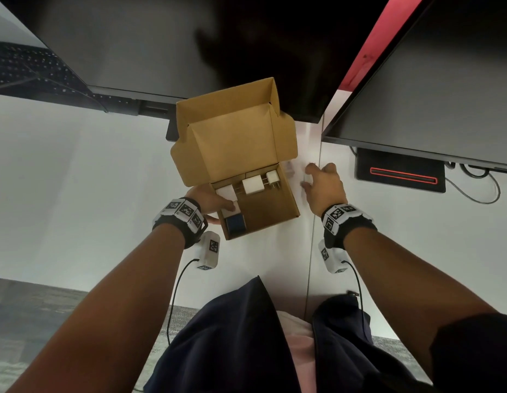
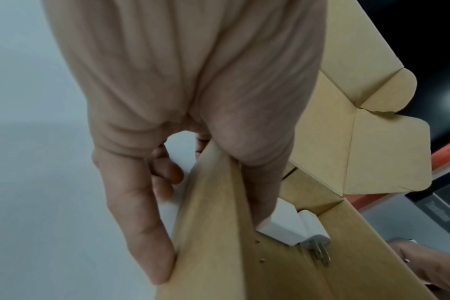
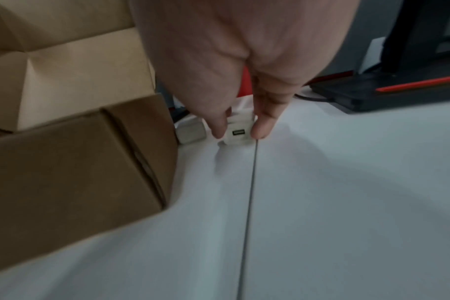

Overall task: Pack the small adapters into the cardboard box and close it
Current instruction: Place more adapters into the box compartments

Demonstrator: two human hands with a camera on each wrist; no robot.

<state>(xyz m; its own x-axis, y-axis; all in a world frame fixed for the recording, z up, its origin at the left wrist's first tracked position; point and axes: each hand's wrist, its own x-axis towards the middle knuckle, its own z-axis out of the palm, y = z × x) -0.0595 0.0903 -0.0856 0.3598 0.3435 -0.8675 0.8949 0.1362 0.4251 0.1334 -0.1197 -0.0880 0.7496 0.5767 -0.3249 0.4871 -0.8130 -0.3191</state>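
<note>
An open cardboard box sits on the white table with its lid standing up. Several white adapters and a dark blue one lie inside. My left hand grips the box's left wall, thumb inside against a white adapter, fingers outside. Right of the box, my right hand pinches a small white adapter between thumb and finger on the table. Another white adapter lies between it and the box.
Two dark monitors overhang the back of the table. A black stand base with a red stripe and cables sit at the right. A keyboard is far left. A seam runs down the tabletop.
</note>
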